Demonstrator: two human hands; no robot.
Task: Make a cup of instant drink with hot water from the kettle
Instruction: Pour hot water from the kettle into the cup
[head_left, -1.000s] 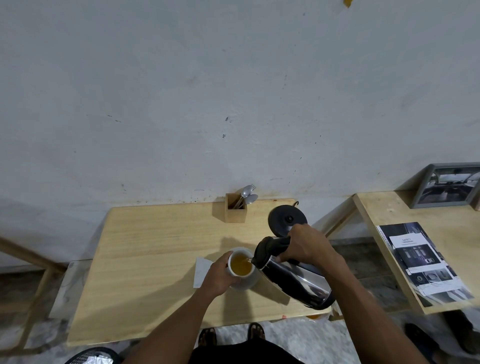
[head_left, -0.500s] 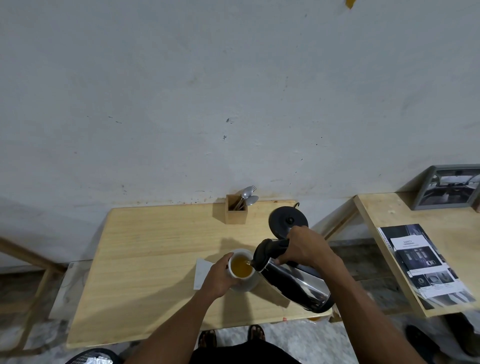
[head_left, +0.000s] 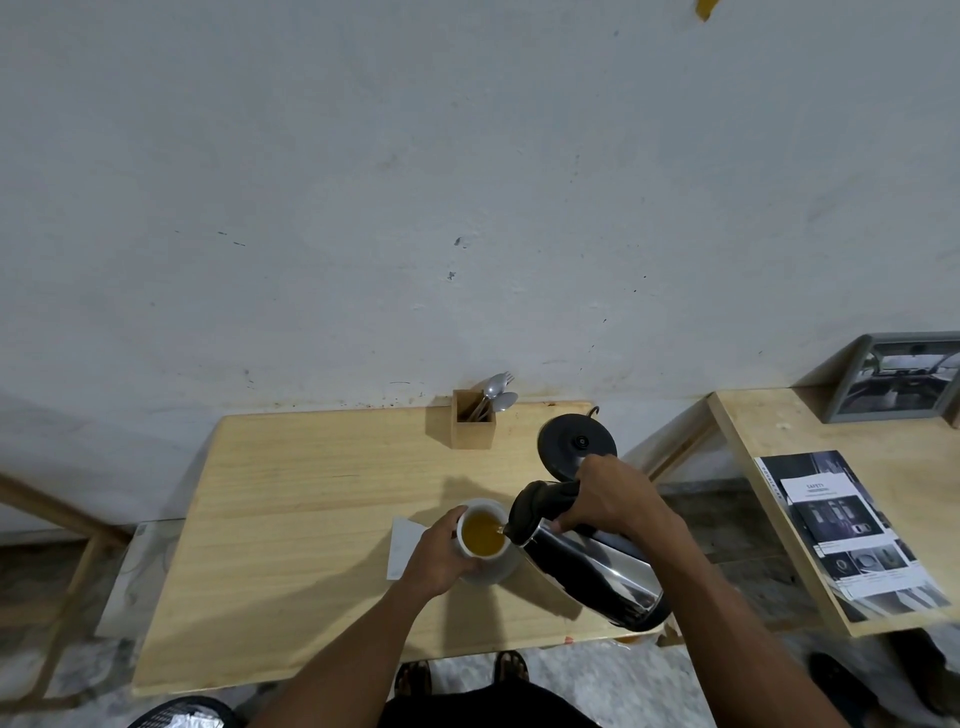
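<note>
Little has changed since a moment ago: the kettle (head_left: 587, 566) stays tipped, its spout over the one cup (head_left: 483, 532), which holds amber liquid. The left hand (head_left: 436, 558) is still wrapped around the cup on its saucer (head_left: 493, 571), beside a white packet (head_left: 402, 545). The right hand (head_left: 610, 499) grips the kettle's black handle. Behind stand one wooden holder (head_left: 471, 428) with spoons and one black kettle base (head_left: 574, 444).

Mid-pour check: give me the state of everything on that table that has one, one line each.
kettle: off its base, tilted, spout over the cup, held by right hand
cup: upright on its saucer, amber liquid near the rim, steadied by left hand
kettle base: bare
spoon holder: upright, holding spoons
sachet: flat beside the saucer
</note>
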